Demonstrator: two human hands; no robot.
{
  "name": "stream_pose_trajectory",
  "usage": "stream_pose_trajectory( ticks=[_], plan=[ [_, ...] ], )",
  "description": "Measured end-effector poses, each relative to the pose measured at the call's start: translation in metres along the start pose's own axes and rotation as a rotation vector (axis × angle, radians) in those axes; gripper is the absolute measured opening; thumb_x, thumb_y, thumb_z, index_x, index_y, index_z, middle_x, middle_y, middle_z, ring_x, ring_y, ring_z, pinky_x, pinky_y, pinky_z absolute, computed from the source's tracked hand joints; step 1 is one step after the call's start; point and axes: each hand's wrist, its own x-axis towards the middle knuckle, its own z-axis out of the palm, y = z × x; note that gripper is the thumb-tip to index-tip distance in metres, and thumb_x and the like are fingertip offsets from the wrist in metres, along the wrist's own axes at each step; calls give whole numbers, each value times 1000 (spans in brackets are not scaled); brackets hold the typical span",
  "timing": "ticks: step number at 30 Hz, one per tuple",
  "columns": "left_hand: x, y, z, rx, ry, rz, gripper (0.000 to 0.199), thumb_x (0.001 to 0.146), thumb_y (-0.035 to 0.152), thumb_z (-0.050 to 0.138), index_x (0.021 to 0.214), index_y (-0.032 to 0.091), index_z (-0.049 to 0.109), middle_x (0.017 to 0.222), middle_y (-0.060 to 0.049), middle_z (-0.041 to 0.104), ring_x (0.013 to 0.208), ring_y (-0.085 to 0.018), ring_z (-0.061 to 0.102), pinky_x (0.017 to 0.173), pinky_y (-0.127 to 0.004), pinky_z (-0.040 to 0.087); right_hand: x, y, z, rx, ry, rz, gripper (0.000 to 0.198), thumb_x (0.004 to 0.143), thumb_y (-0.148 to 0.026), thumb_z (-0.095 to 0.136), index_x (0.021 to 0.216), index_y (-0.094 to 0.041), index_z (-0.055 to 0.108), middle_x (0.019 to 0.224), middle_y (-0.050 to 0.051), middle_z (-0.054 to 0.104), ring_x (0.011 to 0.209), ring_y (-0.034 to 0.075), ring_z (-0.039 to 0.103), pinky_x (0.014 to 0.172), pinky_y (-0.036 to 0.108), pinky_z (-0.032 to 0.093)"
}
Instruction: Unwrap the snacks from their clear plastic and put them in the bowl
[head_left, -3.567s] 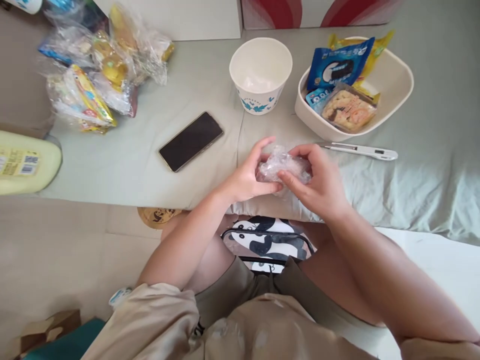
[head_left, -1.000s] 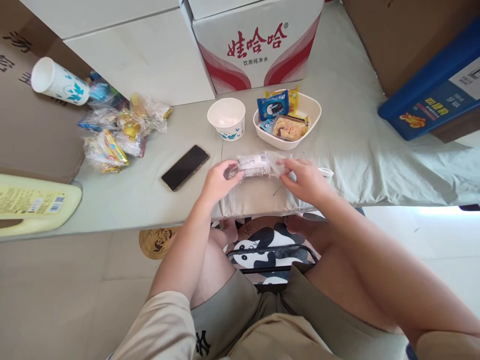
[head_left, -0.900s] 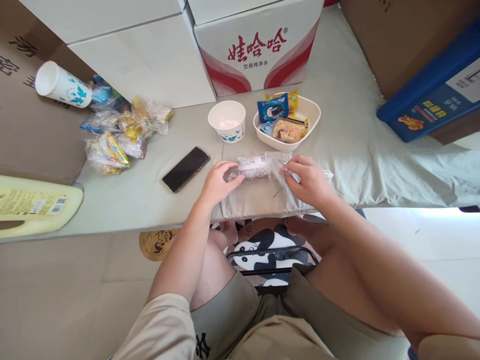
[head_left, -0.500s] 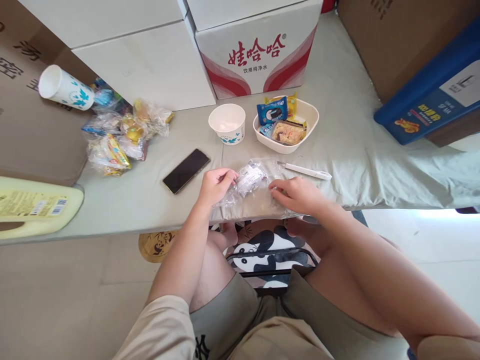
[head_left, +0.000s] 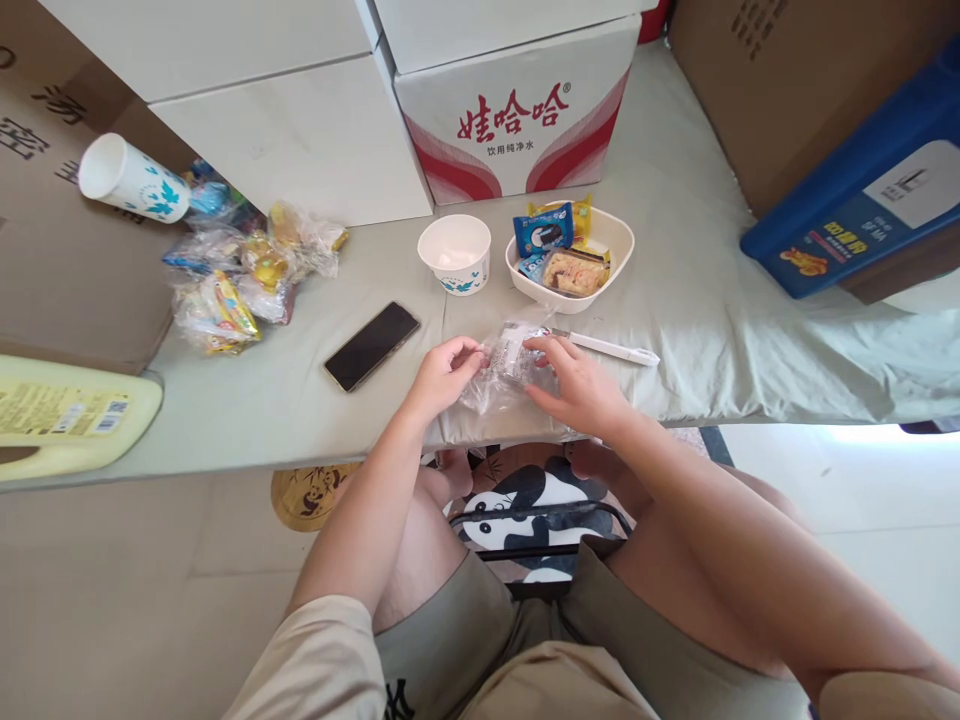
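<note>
A crumpled clear plastic bag (head_left: 491,390) with a printed white label lies at the cloth's front edge, between my hands. My left hand (head_left: 444,380) is closed in a pinch on its left side. Over the bag's right part, my right hand (head_left: 577,385) has its thumb and fingers spread; whether the fingertips press on it I cannot tell. Just beyond my right hand lies a white utility knife (head_left: 611,348), its tip end partly behind the plastic.
A white paper bowl (head_left: 455,258) and a white tray (head_left: 622,245) of wrapped snacks stand behind. To the left are a dark phone (head_left: 373,345), bagged snacks (head_left: 225,310) and a paper cup (head_left: 135,180). Boxes line the back, including a white carton (head_left: 517,120); a blue container (head_left: 847,210) leans right.
My right hand has moved left and its fingers have spread over the plastic bag. My left hand has shifted slightly right, with the bag more bunched between both hands.
</note>
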Motion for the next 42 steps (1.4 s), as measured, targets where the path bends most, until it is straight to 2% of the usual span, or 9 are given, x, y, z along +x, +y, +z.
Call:
stream_pose_trajectory(
  ticks=[7, 12, 14, 18, 23, 29, 34, 38, 42],
  plan=[
    [-5, 15, 11, -498, -114, -193, 23, 73, 37, 73, 75, 20, 57, 86, -3, 72, 76, -16, 69, 77, -31, 55, 1, 0, -6, 163, 26, 76, 44, 101, -43, 35, 122, -22, 66, 131, 14, 59, 128, 28, 55, 107, 47, 46],
    [-7, 24, 25, -746, -111, -233, 21, 70, 31, 66, 67, 20, 48, 72, -2, 64, 67, -15, 63, 70, -32, 54, 7, 2, -4, 159, 67, 179, 27, 94, -38, 48, 86, -20, 67, 102, 11, 65, 103, 25, 65, 98, 44, 50],
    [-8, 29, 28, -838, -84, -219, 24, 70, 30, 63, 65, 21, 41, 70, -2, 59, 65, -15, 59, 67, -32, 53, 8, 1, -1, 213, 54, 209, 21, 84, -33, 60, 99, -19, 65, 110, 11, 65, 94, 23, 66, 93, 44, 53],
    [-11, 36, 27, -847, -20, -203, 25, 70, 35, 57, 65, 22, 35, 71, -2, 51, 64, -17, 53, 68, -37, 52, 7, -3, 4, 605, -87, 213, 72, 75, -33, 70, 141, -23, 42, 145, 16, 48, 90, 19, 67, 82, 41, 59],
    [-12, 37, 21, -774, -23, -178, 31, 71, 38, 55, 66, 22, 28, 70, -2, 44, 64, -17, 49, 70, -38, 50, 7, -6, 15, 907, -167, 218, 96, 74, -44, 72, 154, -30, 22, 156, 14, 38, 99, 21, 67, 87, 42, 59],
    [-12, 37, 10, -726, 52, -182, 41, 78, 52, 54, 69, 23, 27, 62, 2, 36, 56, -14, 45, 58, -32, 49, 23, -7, 28, 510, 5, 121, 90, 71, -35, 72, 151, -25, 33, 146, 15, 46, 133, 33, 51, 109, 52, 47],
    [-12, 29, 1, -590, 58, -214, 53, 56, 33, 85, 91, 25, 47, 76, 6, 55, 63, -10, 57, 54, -21, 48, 34, -6, 27, 161, 102, 156, 82, 65, -33, 77, 139, -21, 45, 129, 16, 47, 127, 35, 53, 109, 55, 45],
    [-4, 17, -6, -358, 233, -261, 21, 73, 30, 69, 81, 21, 52, 65, 6, 52, 45, -5, 41, 39, -16, 25, 31, -1, 21, 144, 127, 113, 80, 62, -36, 81, 133, -23, 47, 130, 15, 45, 128, 35, 51, 109, 54, 45],
    [9, 8, -12, -317, 411, -201, 10, 76, 23, 61, 75, 21, 51, 59, 7, 47, 44, -5, 36, 42, -17, 25, 26, 3, 13, 195, 182, 84, 82, 66, -42, 79, 138, -22, 45, 131, 16, 48, 127, 35, 51, 102, 52, 50]
  ],
)
